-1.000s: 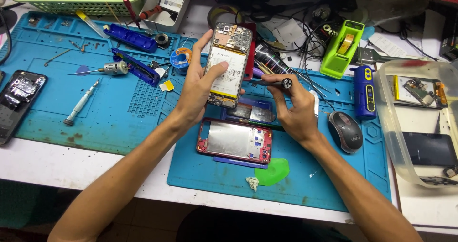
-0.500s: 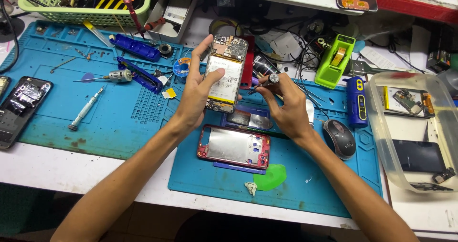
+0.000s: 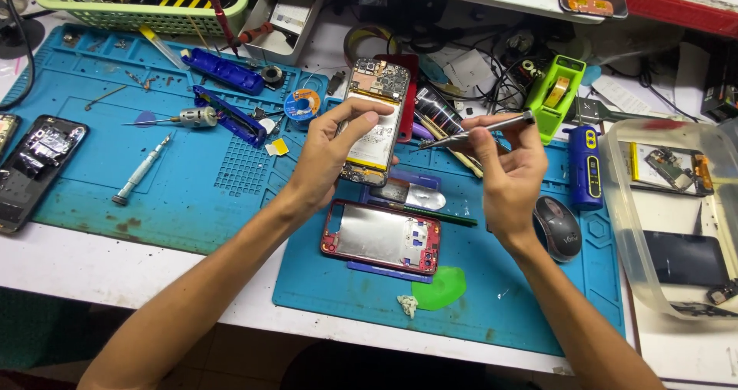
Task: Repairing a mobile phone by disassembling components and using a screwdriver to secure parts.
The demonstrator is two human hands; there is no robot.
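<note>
A: The left hand (image 3: 330, 155) is wrapped around an opened smartphone with its pale battery and circuit board bared (image 3: 374, 121), thumb across the front, fingers behind, tilting it up above the blue silicone repair mat (image 3: 192, 198). The right hand (image 3: 503, 171) pinches a slim metal precision screwdriver (image 3: 473, 130) between thumb and fingertips, tip pointed toward the phone's right edge.

B: How would that phone handle?

A: Light and stiff, probably, yet fragile: exposed board at the top, soft battery in the middle. The long side edges look like the safest hold, which is how the person grips it.

B: And around it?

A: Nearest the person, below the phone, a green flat plastic pick (image 3: 440, 288), then a red phone rear frame with a silver inner plate (image 3: 382, 236). Right of the phone, a grey computer mouse (image 3: 556, 228); further right, a clear plastic tub of parts (image 3: 669, 205). Beyond the phone, a lime-green tape dispenser (image 3: 555, 94); far left of it, a lime-green mesh basket (image 3: 146, 9).

B: Changed since half a second ago?

A: The screwdriver now lies more level, its tip nearer the phone; the phone sits much the same.
</note>
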